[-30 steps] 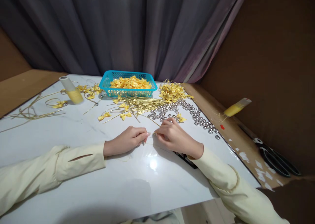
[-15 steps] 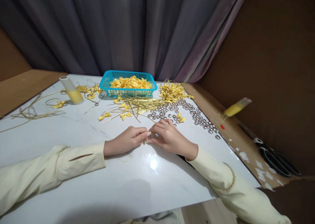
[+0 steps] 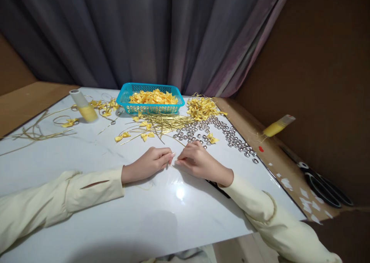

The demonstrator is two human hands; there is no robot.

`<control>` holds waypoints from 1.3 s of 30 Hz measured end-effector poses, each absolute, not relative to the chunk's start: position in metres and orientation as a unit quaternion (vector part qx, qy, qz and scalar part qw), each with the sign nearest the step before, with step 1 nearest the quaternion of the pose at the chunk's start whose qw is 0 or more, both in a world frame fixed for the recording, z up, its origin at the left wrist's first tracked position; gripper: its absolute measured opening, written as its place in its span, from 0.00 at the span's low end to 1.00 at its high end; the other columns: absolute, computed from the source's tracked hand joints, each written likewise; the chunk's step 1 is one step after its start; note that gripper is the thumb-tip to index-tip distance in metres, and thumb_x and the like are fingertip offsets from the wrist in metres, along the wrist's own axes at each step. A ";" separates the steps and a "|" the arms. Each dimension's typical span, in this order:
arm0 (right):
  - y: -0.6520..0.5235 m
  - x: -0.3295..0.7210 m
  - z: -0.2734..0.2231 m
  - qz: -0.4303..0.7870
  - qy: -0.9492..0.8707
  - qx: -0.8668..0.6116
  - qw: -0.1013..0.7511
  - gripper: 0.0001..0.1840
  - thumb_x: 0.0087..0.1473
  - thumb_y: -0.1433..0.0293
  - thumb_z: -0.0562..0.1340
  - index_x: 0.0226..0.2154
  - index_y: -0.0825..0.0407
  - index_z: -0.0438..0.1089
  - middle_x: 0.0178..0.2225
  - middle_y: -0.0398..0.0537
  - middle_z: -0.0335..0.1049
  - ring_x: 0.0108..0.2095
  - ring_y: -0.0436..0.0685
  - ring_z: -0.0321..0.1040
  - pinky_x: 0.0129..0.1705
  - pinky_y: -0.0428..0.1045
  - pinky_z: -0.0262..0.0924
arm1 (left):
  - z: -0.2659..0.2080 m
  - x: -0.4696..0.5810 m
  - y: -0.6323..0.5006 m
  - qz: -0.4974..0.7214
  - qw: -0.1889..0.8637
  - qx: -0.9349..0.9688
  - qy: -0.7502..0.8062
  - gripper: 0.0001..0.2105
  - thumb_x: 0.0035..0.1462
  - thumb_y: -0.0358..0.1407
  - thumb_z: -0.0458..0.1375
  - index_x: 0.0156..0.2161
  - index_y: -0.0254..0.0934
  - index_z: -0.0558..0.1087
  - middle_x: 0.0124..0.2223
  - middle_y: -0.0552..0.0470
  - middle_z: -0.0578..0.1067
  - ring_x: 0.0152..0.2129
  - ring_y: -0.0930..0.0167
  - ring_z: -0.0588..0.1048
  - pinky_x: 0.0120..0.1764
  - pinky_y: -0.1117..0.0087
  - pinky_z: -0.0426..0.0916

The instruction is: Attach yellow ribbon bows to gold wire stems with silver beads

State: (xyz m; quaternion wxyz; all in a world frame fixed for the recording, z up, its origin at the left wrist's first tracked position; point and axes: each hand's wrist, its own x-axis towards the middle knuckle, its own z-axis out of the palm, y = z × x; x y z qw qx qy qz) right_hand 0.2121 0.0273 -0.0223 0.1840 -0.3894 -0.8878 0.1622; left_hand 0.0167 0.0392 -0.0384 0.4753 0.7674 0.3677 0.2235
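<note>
Over the middle of the white table (image 3: 138, 220), my left hand (image 3: 152, 163) is closed in a pinch, thumb pressed against the curled fingers. Just right of it, my right hand (image 3: 202, 163) is pinched too, its fingertips a small gap from the left thumb. Whatever the fingertips hold is too small and hidden to make out. A thin gold cord (image 3: 179, 142) shows at the far side of my right hand. Beyond the hands lie yellow bows (image 3: 147, 136), a heap of gold cords (image 3: 170, 123) and many silver beads (image 3: 189, 130).
A blue basket (image 3: 121, 97) full of yellow bows stands at the back. Beside it lies a pile of bows with cords (image 3: 202, 107). A yellow-filled bottle (image 3: 86, 108) stands left; another yellow container (image 3: 277, 127) and black scissors (image 3: 323, 186) lie right, past the table edge.
My fingertips, which were touching, have come slightly apart. My right hand's fingers have closed together more, and the left thumb has shifted a little left.
</note>
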 end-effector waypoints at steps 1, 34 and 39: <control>0.027 0.212 -0.022 0.202 -0.873 -0.401 0.189 0.07 0.54 0.73 0.61 0.26 0.55 0.72 0.25 0.46 0.72 0.30 0.52 0.64 0.40 0.50 0.52 | -0.038 0.017 0.039 0.226 0.477 0.765 0.369 0.16 0.61 0.42 0.47 0.24 0.35 0.62 0.19 0.60 0.60 0.17 0.76 0.58 0.23 0.75 0.54; 0.028 0.215 -0.008 0.692 -0.594 -0.391 0.129 0.11 0.48 0.66 0.65 0.25 0.60 0.73 0.16 0.39 0.64 0.14 0.41 0.47 0.17 0.43 0.38 | -0.038 0.015 0.041 0.226 0.337 0.891 0.203 0.19 0.66 0.42 0.41 0.29 0.36 0.65 0.35 0.49 0.67 0.41 0.67 0.60 0.48 0.63 0.53; 0.029 0.217 -0.011 0.717 -0.572 -0.381 0.117 0.11 0.49 0.68 0.63 0.24 0.60 0.74 0.16 0.40 0.65 0.13 0.41 0.48 0.16 0.43 0.39 | -0.037 0.015 0.041 0.244 0.335 0.887 0.205 0.18 0.66 0.40 0.42 0.25 0.36 0.62 0.35 0.49 0.66 0.41 0.67 0.60 0.47 0.65 0.54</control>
